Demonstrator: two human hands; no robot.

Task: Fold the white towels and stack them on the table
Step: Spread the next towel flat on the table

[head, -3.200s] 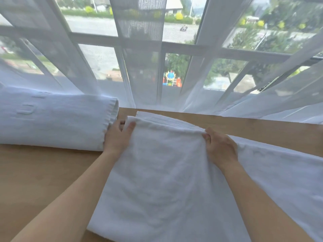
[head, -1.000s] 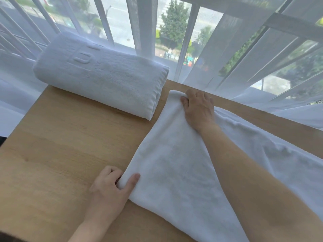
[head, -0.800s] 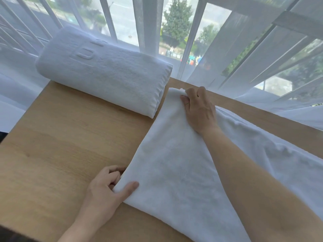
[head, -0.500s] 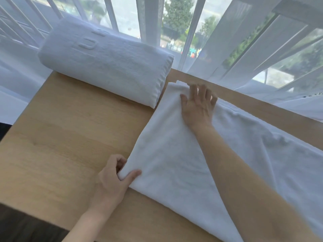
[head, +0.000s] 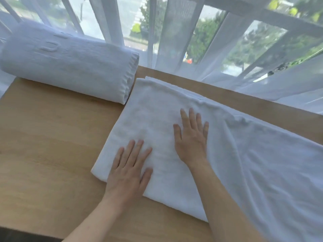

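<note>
Hands — L [head: 128, 169] & R [head: 191, 137] flat on towel [head: 157, 119] — bare table [head: 52, 145] left of its edge.

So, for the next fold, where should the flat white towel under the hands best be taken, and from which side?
Probably at the two left corners of the flat white towel, from the left: that short edge lies straight and free on the wooden table, while its right part trails off. Both the left hand and right hand rest flat on it.

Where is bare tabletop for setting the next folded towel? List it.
Free: the wooden table left of the flat towel, below the folded towel. Crowded: the right, under both hands, left hand and right hand.
</note>
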